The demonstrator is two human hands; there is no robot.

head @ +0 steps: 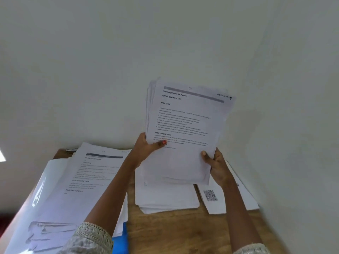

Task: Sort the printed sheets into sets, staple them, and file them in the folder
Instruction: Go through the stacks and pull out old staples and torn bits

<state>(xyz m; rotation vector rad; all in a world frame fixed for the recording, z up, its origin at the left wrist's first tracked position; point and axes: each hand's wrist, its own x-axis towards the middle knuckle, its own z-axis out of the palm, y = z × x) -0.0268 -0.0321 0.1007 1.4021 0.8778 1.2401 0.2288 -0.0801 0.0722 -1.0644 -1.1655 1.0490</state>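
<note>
Sorting looks unfinished: left grip (145,147) and right grip (217,165) clasp one sheaf (183,123) above the bench (165,231). Stapling, filing seemingly remain.

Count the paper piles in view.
4: held pile gripped by left hand and right hand; left pile over the blue folder; centre pile on the table; QR-code sheets at right. More may hide beneath.

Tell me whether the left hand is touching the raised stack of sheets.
Touching. The head view shows the left hand holding the raised stack, its thumb pressed onto the stack's front near the left edge.
</note>
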